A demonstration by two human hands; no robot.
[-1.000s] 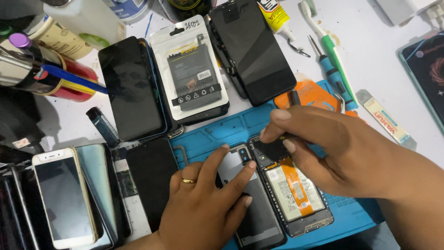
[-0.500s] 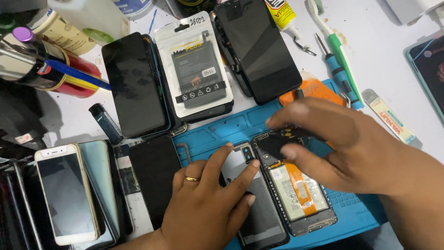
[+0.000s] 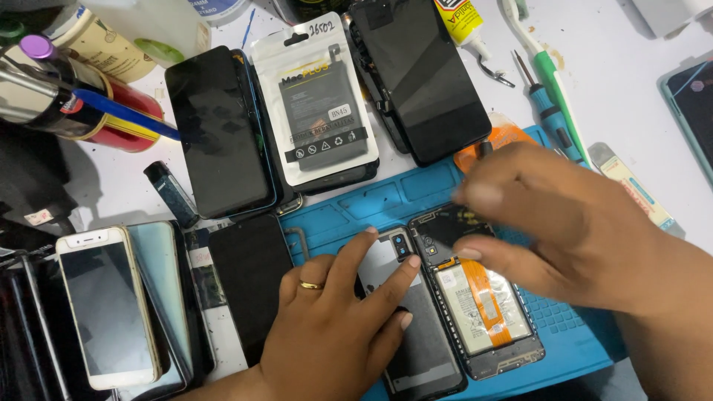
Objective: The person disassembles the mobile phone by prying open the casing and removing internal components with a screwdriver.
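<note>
- My left hand (image 3: 334,327) lies flat, fingers spread, pressing on the grey back cover (image 3: 408,334) that sits on the blue mat (image 3: 572,341); it grips nothing, it only pins the cover down.
- My right hand (image 3: 572,230) hovers over the top end of the opened phone (image 3: 479,297), which lies just beside the cover at its 3 o'clock. The fingers are blurred with motion, so I cannot tell whether they pinch anything.
- To do this well, I judge I should keep the left hand steady, work only at the phone's top edge, and stay off the orange ribbon cable (image 3: 486,304) running across the battery (image 3: 475,312).
- At 12 o'clock from the opened phone a dark phone (image 3: 423,74) lies face up, and at 11 o'clock a packaged battery (image 3: 319,104) rests in a white pouch.
- Another black phone (image 3: 219,130) lies at 10 o'clock; a white phone (image 3: 108,304) sits at 9 o'clock, well apart.
- A screwdriver (image 3: 546,111) and a green toothbrush (image 3: 546,67) lie at 1 o'clock on the tabletop (image 3: 631,82), near enough for my right wrist to knock.
- A red can (image 3: 111,119) holding pens stands at 10 o'clock, far off.
</note>
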